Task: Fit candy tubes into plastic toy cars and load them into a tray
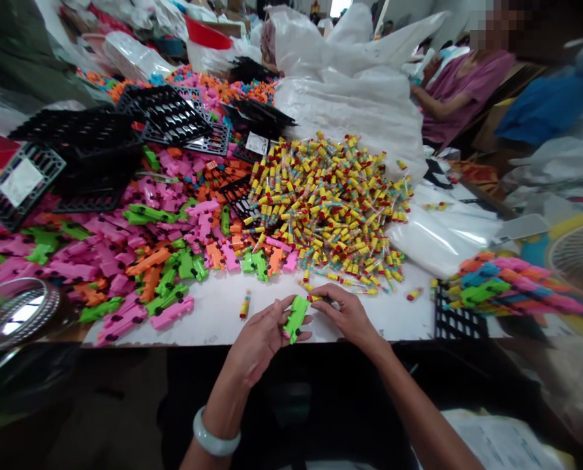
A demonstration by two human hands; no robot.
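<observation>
My left hand (262, 333) grips a bright green plastic toy piece (295, 318) at the near edge of the white table (222, 313). My right hand (345, 310) pinches a small yellow tube (315, 298) right against the top end of that green piece. A big heap of small yellow tubes with red caps (325, 202) lies just beyond my hands. One loose tube (245, 304) lies to the left of my left hand. A pale bangle sits on my left wrist.
Pink, green and orange plastic pieces (139, 261) cover the table's left. Black plastic trays (90, 150) are stacked behind them. A black tray with finished coloured pieces (497, 287) stands right. White plastic bags (360, 85) lie behind. A person in purple (462, 91) sits far right.
</observation>
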